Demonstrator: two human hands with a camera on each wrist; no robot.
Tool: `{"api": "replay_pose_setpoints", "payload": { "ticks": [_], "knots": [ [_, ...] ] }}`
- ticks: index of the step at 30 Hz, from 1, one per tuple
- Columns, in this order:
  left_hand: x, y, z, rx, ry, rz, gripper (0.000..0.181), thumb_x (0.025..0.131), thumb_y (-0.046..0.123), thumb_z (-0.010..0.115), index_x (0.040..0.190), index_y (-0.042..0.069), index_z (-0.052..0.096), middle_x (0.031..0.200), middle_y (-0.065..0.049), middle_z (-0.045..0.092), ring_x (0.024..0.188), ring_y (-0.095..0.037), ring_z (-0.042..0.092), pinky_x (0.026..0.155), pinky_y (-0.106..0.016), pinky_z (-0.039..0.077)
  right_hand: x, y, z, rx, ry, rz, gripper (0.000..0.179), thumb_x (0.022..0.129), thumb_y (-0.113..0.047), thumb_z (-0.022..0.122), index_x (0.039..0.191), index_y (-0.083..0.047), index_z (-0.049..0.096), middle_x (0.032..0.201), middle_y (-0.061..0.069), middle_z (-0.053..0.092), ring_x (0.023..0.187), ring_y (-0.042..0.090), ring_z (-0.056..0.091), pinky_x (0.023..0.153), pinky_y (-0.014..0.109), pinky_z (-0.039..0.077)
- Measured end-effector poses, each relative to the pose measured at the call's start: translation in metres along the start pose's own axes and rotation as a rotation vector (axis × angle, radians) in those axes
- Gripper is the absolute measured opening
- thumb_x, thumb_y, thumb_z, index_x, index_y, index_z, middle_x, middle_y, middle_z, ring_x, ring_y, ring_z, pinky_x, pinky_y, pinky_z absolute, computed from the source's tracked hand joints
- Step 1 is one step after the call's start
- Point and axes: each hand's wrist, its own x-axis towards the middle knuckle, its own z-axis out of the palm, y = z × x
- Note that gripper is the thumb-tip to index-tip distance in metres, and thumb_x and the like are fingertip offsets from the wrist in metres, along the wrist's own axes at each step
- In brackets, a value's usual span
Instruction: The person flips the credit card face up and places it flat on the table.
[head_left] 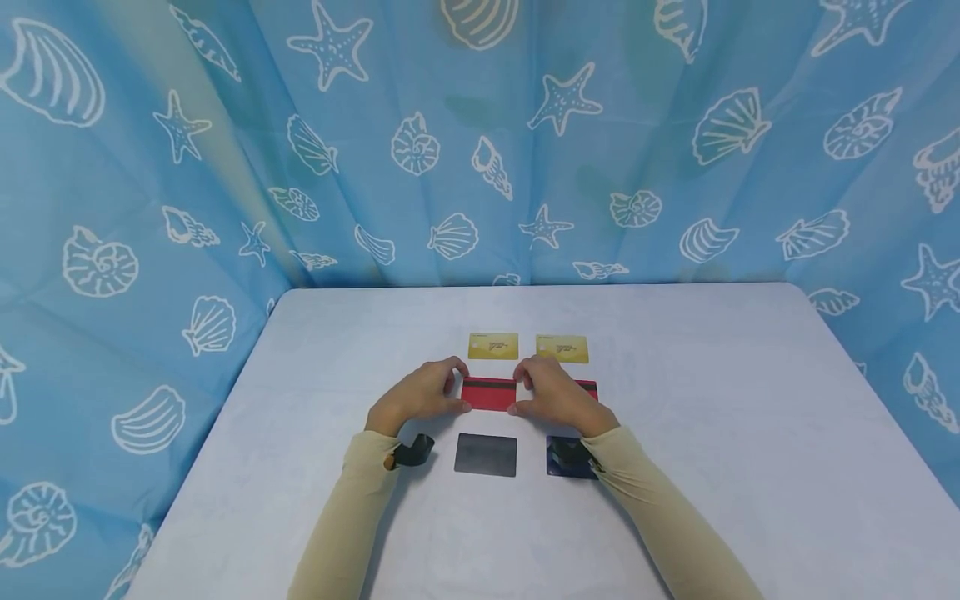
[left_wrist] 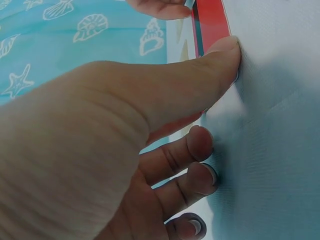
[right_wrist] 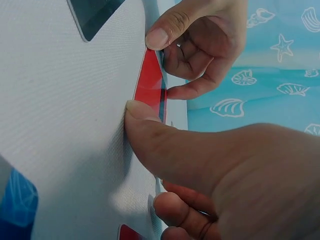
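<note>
A red card (head_left: 489, 395) with a dark stripe along its far edge lies between my two hands, low over the white tabletop. My left hand (head_left: 422, 392) pinches its left end, thumb at the near corner and index finger at the far corner. At the right end, my right hand (head_left: 557, 392) pinches it the same way. The left thumb (left_wrist: 220, 55) overlaps the card's near edge in the left wrist view. In the right wrist view both thumbs sit along the same edge of the red card (right_wrist: 148, 80). A second red card (head_left: 589, 388) shows partly behind my right hand.
Two yellow cards (head_left: 492, 346) lie side by side beyond the hands. Nearer me are a dark grey card (head_left: 486, 455) and a dark blue card (head_left: 558, 458), the latter partly under my right wrist. A blue shell-patterned curtain (head_left: 480, 150) hangs behind the white table (head_left: 712, 375).
</note>
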Motion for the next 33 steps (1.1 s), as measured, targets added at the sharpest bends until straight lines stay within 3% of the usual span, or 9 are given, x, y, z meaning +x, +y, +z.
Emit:
{"api": "replay_pose_setpoints", "payload": {
  "ticks": [9, 33],
  "knots": [
    [0.0000, -0.0040, 0.0006, -0.007, 0.019, 0.092, 0.052, 0.086, 0.024, 0.086, 0.126, 0.010, 0.056, 0.085, -0.003, 0.054, 0.076, -0.015, 0.051, 0.070, -0.027, 0.044, -0.0036, -0.0010, -0.0028, -0.041, 0.016, -0.072, 0.048, 0.081, -0.022, 0.088, 0.120, -0.005, 0.066, 0.093, 0.004, 0.056, 0.096, 0.020, 0.050, 0.082, 0.033, 0.045],
    [0.0006, -0.0008, -0.0016, 0.018, -0.011, 0.023, 0.053, 0.087, 0.028, 0.084, 0.131, 0.012, 0.059, 0.090, -0.004, 0.059, 0.080, -0.016, 0.055, 0.071, -0.027, 0.047, -0.0038, -0.0036, -0.0061, -0.048, -0.006, -0.052, 0.057, 0.077, -0.027, 0.091, 0.124, -0.007, 0.065, 0.099, 0.003, 0.057, 0.101, 0.020, 0.049, 0.085, 0.035, 0.045]
  ]
}}
